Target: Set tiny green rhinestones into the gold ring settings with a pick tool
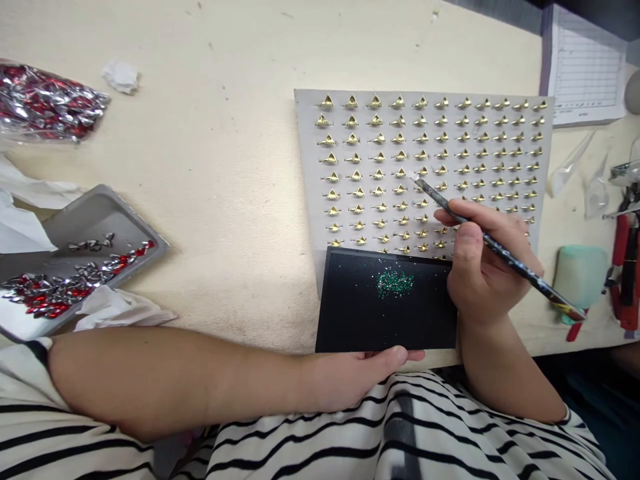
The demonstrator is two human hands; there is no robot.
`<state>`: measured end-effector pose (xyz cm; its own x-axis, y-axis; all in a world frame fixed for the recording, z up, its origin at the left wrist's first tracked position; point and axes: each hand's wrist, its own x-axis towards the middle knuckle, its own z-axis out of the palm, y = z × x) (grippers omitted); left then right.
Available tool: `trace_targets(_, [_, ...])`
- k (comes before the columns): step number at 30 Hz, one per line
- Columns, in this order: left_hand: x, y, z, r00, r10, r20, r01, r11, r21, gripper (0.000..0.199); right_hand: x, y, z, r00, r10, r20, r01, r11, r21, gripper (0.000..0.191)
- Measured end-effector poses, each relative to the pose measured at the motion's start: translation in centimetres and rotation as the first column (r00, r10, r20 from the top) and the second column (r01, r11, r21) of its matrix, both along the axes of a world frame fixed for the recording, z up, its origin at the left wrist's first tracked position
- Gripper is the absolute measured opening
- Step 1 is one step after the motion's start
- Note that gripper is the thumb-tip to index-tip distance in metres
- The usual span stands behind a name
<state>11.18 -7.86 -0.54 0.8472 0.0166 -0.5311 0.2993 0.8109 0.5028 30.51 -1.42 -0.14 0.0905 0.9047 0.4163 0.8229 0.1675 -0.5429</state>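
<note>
My right hand (pixel 487 260) pinches a slim dark pen-like tool (pixel 505 257) with a pale tip. That tip is over a grey board (pixel 307 133) set with rows of small gold triangular pieces (pixel 356 175); I cannot tell whether it touches one. My left hand (pixel 360 373) grips the near edge of a black rectangular plate (pixel 360 320), thumb showing and most fingers hidden beneath. The plate overlaps the board's near edge. On it lies a small heap of tiny green and clear sparkling stones (pixel 395 283), with a few scattered around.
At left are a clear bag of red and silver pieces (pixel 50 100), a grey tray (pixel 150 230) of similar pieces, and crumpled tissue (pixel 123 307). To the right sit a printed pad (pixel 585 73), a pale green block (pixel 580 277) and red-handled tools (pixel 627 267).
</note>
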Motion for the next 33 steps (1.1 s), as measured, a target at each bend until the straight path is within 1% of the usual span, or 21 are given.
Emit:
trace_targets(4, [0.00, 0.00, 0.10, 1.000, 0.026, 0.014, -0.025, 0.999, -0.036, 0.062, -0.04, 0.04, -0.05, 1.000, 0.004, -0.009, -0.004, 1.000, 0.000, 0.025])
trace_targets(7, [-0.09, -0.11, 0.10, 1.000, 0.010, 0.016, -0.009, 0.998, -0.056, 0.062, -0.05, 0.06, -0.06, 1.000, 0.012, -0.007, -0.012, 1.000, -0.004, 0.026])
trace_targets(9, [-0.13, -0.31, -0.01, 1.000, 0.012, 0.013, -0.011, 0.999, -0.048, 0.062, -0.05, 0.05, -0.05, 1.000, 0.012, -0.011, -0.012, 1.000, -0.013, 0.026])
trace_targets(13, [-0.13, -0.76, -0.30, 0.998, 0.063, -0.003, -0.063, 0.998, -0.026, 0.062, 0.02, 0.02, -0.03, 1.000, 0.013, -0.009, -0.013, 1.000, -0.011, 0.026])
trace_targets(19, [-0.14, -0.51, -0.20, 0.999, 0.043, 0.000, -0.043, 0.999, -0.019, 0.061, 0.18, -0.07, 0.01, 1.000, 0.015, 0.014, -0.015, 1.000, -0.019, 0.027])
trace_targets(24, [-0.15, -0.31, -0.20, 0.999, 0.032, 0.000, -0.032, 0.999, 0.026, 0.060, -0.05, -0.02, -0.08, 1.000, 0.004, -0.027, -0.004, 1.000, 0.010, 0.026])
trace_targets(30, [-0.24, -0.03, 0.06, 1.000, 0.027, -0.005, -0.027, 1.000, 0.007, 0.061, -0.26, 0.17, -0.16, 0.999, -0.014, -0.037, 0.016, 0.999, 0.046, 0.025])
trace_targets(33, [-0.25, 0.11, 0.18, 0.999, 0.028, -0.015, -0.028, 0.999, 0.025, 0.060, -0.18, 0.19, -0.14, 0.999, 0.001, -0.035, 0.000, 0.999, 0.033, 0.024])
